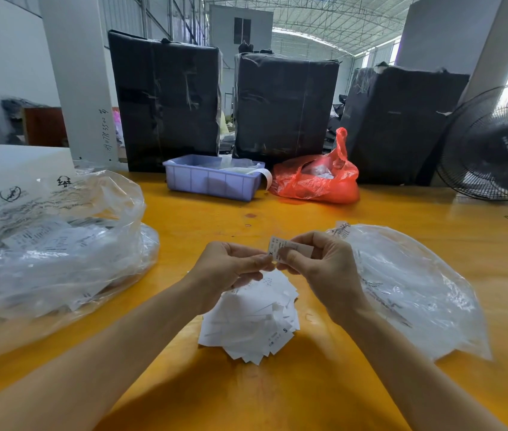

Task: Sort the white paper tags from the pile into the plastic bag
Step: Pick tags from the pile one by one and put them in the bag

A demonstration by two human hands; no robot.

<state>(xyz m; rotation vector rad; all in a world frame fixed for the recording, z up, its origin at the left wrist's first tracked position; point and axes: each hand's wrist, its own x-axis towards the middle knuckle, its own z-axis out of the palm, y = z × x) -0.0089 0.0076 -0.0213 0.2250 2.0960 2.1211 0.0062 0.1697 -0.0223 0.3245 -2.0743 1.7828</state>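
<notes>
A pile of white paper tags (256, 321) lies on the yellow table (308, 393) in front of me. Above the pile, my right hand (318, 265) pinches one white tag (290, 247) printed with small black text. My left hand (231, 269) meets it from the left, its fingertips pinching the tag's lower left edge. A flat clear plastic bag (411, 290) lies to the right of my hands, with a tag at its far mouth. A larger crumpled clear bag (53, 250) holding several printed tags sits on the left.
A lilac plastic bin (212, 178) and a red plastic bag (315, 178) stand at the table's far side. Behind them are three black wrapped bales (284, 104). A black fan (495, 144) stands at the far right, a white machine column (78, 76) at the far left.
</notes>
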